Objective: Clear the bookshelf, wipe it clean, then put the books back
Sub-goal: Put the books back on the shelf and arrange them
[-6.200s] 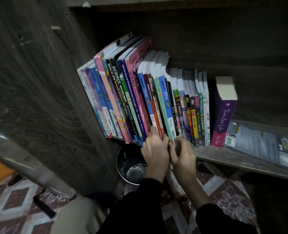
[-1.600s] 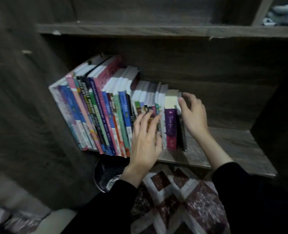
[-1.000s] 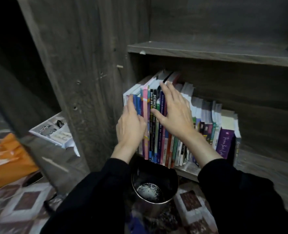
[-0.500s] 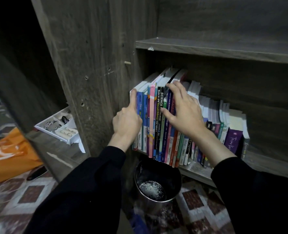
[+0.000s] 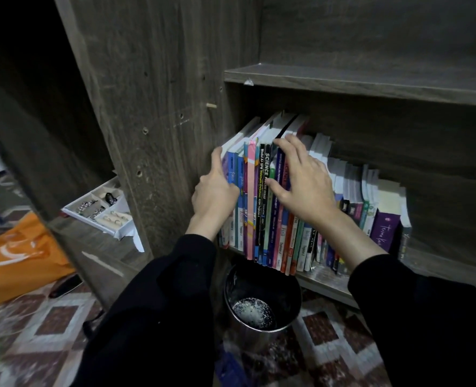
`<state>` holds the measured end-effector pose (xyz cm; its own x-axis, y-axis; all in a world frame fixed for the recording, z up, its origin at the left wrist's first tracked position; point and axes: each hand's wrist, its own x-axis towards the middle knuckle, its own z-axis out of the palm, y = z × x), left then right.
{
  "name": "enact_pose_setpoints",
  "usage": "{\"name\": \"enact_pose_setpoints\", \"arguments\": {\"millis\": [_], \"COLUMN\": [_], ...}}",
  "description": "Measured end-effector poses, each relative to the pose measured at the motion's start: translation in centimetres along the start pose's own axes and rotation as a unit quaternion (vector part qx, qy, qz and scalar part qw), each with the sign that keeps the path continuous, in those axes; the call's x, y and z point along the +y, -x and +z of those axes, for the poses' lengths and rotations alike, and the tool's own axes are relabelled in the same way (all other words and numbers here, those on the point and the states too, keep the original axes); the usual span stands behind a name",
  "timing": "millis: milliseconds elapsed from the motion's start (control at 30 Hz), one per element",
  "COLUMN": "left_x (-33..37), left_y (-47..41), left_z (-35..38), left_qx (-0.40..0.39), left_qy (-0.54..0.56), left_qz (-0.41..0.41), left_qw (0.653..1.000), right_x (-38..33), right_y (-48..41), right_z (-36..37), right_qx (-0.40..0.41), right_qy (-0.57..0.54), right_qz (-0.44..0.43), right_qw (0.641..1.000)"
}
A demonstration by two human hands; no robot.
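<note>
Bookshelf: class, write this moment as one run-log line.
books: standing on shelf | left hand: at row's left end | right hand: flat on spines
</note>
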<state>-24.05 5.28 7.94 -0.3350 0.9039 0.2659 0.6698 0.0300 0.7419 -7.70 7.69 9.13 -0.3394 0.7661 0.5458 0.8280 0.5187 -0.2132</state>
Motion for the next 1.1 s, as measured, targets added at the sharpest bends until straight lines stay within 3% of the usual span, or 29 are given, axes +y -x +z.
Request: {"name": "enact_pose_setpoints", "arguments": {"millis": [167,367,500,700,967,1100], "left_x": [-0.4,-0.7,0.0,-0.4,-0.1,-1.1], "left_y": [1.5,2.9,4.0,2.3,4.4,7.7], "left_z": [0.2,-0.3,-0.4,-0.6,-1.7,-1.4], "left_qx": [0.063,0.071,0.144,0.033,0.052,0.102], "left_qy": [-0.071,-0.125,-0.137,-0.146,-0.102,-0.15], "left_qz": [0.033,0.04,0.126,0.098,0.12,0.116], "left_qw": [0.995,0.989,0.972,0.984,0.986,0.976], "right_x": [0.0,0.0,0.1,0.1,0.2,0.2], "right_y": [0.1,0.1,0.1,0.1,0.3,0.3], "right_z": [-0.1,-0.2,0.0,0.0,-0.3,-0.4], "right_qx": [-0.012,-0.007,-0.003,0.001,0.0,0.001], "right_qy": [-0.007,-0.01,-0.008,-0.013,-0.027,-0.027], "right_qz": [-0.001,-0.003,-0.006,-0.01,-0.018,-0.017], "right_qw": [1.0,1.0,1.0,1.0,0.999,1.0]}}
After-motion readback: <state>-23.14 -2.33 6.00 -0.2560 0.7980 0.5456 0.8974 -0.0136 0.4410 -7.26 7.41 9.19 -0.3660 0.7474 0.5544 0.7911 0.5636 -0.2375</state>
